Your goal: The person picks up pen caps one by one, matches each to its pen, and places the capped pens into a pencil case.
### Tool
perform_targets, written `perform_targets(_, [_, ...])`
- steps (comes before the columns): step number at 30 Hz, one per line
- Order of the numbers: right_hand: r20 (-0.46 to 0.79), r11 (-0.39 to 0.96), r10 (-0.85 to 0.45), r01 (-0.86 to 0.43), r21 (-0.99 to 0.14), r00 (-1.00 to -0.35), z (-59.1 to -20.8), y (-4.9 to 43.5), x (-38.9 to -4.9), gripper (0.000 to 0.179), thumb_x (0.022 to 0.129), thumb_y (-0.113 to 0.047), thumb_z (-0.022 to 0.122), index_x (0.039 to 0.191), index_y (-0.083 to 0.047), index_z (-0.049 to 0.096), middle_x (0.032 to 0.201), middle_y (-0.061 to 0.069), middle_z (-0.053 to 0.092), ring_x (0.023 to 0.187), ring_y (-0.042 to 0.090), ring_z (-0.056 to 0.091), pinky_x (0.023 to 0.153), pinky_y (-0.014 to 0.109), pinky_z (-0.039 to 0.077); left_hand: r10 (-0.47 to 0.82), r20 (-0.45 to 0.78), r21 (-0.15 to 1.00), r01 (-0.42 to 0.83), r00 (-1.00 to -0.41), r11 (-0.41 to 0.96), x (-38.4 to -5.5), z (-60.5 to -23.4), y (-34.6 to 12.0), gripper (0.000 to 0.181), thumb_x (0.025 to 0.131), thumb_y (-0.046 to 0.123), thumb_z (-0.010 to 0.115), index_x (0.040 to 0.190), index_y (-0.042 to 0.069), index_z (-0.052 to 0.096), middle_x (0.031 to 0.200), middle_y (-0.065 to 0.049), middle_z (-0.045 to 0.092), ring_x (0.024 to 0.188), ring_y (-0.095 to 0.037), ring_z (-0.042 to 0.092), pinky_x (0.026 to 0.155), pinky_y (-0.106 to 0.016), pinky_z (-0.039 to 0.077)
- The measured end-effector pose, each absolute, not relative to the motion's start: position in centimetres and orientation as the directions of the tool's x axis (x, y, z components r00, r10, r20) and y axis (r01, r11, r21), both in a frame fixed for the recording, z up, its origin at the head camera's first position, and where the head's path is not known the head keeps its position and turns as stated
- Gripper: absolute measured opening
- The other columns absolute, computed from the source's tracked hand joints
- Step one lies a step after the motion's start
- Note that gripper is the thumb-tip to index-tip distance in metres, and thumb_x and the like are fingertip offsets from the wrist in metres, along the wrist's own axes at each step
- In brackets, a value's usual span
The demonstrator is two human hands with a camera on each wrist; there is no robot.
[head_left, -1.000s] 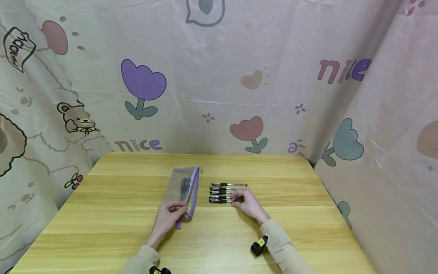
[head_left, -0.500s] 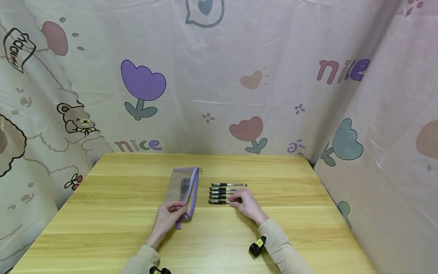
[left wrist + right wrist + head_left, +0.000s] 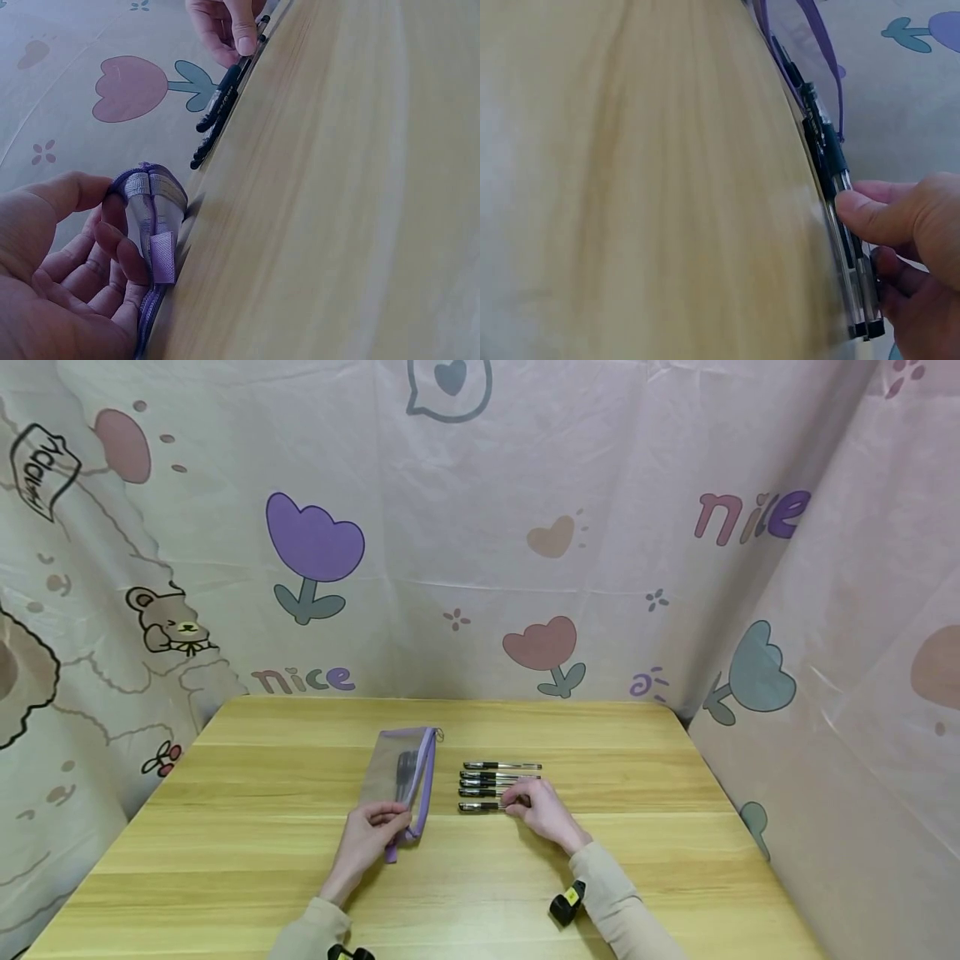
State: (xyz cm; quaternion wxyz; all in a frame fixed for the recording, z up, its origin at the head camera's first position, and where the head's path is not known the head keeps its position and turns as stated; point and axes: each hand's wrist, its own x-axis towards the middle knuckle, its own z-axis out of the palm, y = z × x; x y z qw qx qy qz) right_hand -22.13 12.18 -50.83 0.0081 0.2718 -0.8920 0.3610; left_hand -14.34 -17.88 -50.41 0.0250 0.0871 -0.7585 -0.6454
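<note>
My left hand (image 3: pixel 369 837) pinches the near end of a see-through pencil pouch (image 3: pixel 381 768) with purple zipped edges. Its mouth gapes toward the right, and dark pens (image 3: pixel 406 772) show through the mesh. In the left wrist view, thumb and fingers hold the pouch's rim (image 3: pixel 154 184) above a lilac tab. My right hand (image 3: pixel 546 814) pinches the clear barrel of the nearest gel pen (image 3: pixel 480 807), whose black cap points left. From the right wrist view, this pen (image 3: pixel 832 146) is raised beside the others. Several like pens (image 3: pixel 480 775) lie in a row just beyond it.
Everything lies on a light wooden table (image 3: pixel 225 827). Behind and at both sides hangs a printed curtain (image 3: pixel 450 527). A black camera mount (image 3: pixel 567 903) sits on my right wrist, and a small metal ring (image 3: pixel 440 735) hangs at the pouch's far corner.
My right hand has drawn the nearest pen slightly toward me, widening the gap to the rest of the row. The left hand and the pouch have stayed in place.
</note>
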Motion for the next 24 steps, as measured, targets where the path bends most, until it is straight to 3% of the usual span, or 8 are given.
perform_targets(6, [0.183,0.585,-0.515,-0.499,-0.639,-0.837,-50.4,12.3,-22.1,0.015,0.086,-0.002,0.073,0.098,-0.011,0.077,0.1,0.001,0.073,0.096,0.017,0.064,0.09,0.035,0.051,-0.163,-0.054,0.985,-0.079,-0.985,0.152,-14.3,-50.6,-17.9,0.018,0.088,0.005,0.073,0.101,-0.007,0.071,0.081,-0.003,0.074,0.067,-0.007,0.065,0.059,-0.021,0.053])
perform_targets(13, [0.147,0.563,-0.536,-0.482,-0.672,-0.831,-49.9,12.3,-22.3,0.016,0.089,-0.002,0.07,0.101,-0.011,0.076,0.1,0.001,0.072,0.093,0.013,0.062,0.085,0.025,0.05,-0.16,-0.071,0.983,-0.096,-0.985,0.155,-14.3,-50.4,-18.0,0.022,0.089,0.008,0.074,0.105,-0.007,0.07,0.086,-0.008,0.074,0.069,-0.007,0.064,0.061,-0.021,0.052])
perform_targets(20, [0.143,0.538,-0.558,-0.488,-0.687,-0.818,-49.5,12.1,-22.3,0.016,0.091,-0.003,0.068,0.104,-0.009,0.075,0.104,0.006,0.074,0.095,0.018,0.066,0.087,0.027,0.054,-0.159,-0.066,0.983,-0.091,-0.985,0.158,-14.3,-50.4,-18.0,0.021,0.089,0.007,0.074,0.104,-0.007,0.07,0.086,-0.008,0.074,0.069,-0.006,0.064,0.061,-0.02,0.052])
perform_targets(24, [0.124,0.535,-0.569,-0.481,-0.695,-0.813,-49.2,12.0,-22.3,0.017,0.092,-0.005,0.067,0.107,-0.01,0.074,0.104,0.005,0.073,0.092,0.012,0.062,0.082,0.024,0.052,-0.163,-0.069,0.983,-0.095,-0.984,0.159,-14.3,-50.4,-17.9,0.021,0.089,0.007,0.074,0.104,-0.007,0.07,0.086,-0.008,0.074,0.069,-0.007,0.064,0.061,-0.021,0.052])
